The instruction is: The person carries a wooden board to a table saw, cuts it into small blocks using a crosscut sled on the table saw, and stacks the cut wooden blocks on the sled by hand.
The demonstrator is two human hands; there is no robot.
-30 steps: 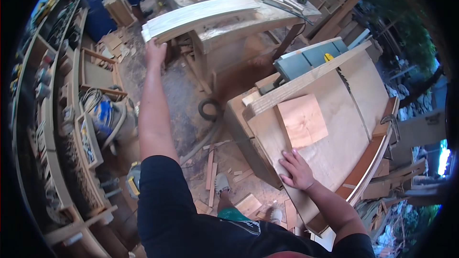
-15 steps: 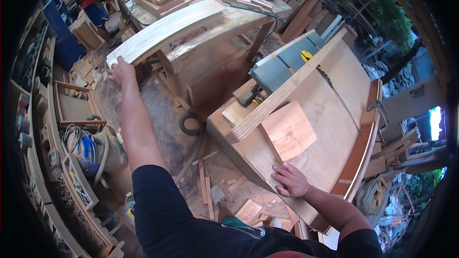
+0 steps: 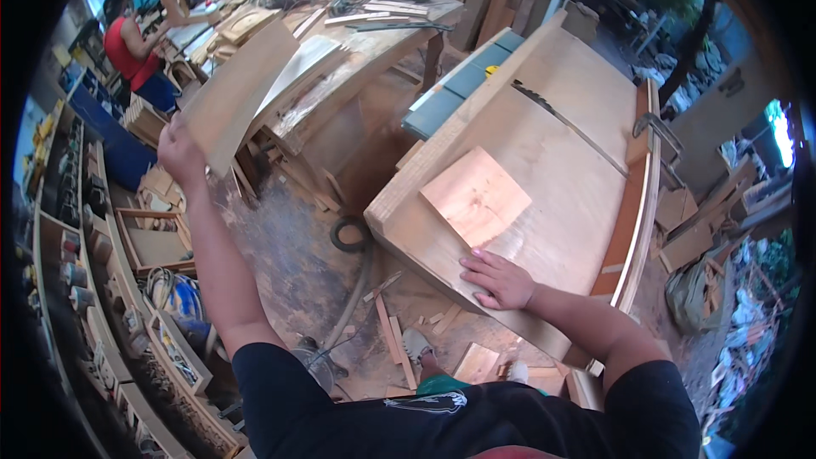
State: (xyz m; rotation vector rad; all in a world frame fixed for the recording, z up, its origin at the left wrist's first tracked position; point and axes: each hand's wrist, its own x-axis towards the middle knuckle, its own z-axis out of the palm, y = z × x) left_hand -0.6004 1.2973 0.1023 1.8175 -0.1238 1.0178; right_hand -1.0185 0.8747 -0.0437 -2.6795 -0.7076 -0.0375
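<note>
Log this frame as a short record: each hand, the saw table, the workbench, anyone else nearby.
left hand: grips a thin wooden panel by its near end
right hand: palm down on the plywood tabletop, fingertips near a square wooden piece; contact unclear
saw table: toothed blade showing in the tabletop; long wooden bar along one side, clamp at the right edge
workbench: bears a pale board
other person: red top, upper left

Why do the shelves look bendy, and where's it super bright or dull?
Head view: the fisheye lens bends the shelves at left; head view: a gap at far right glares white; head view: the tan board in the left hand looks duller than the pale board behind it.
</note>
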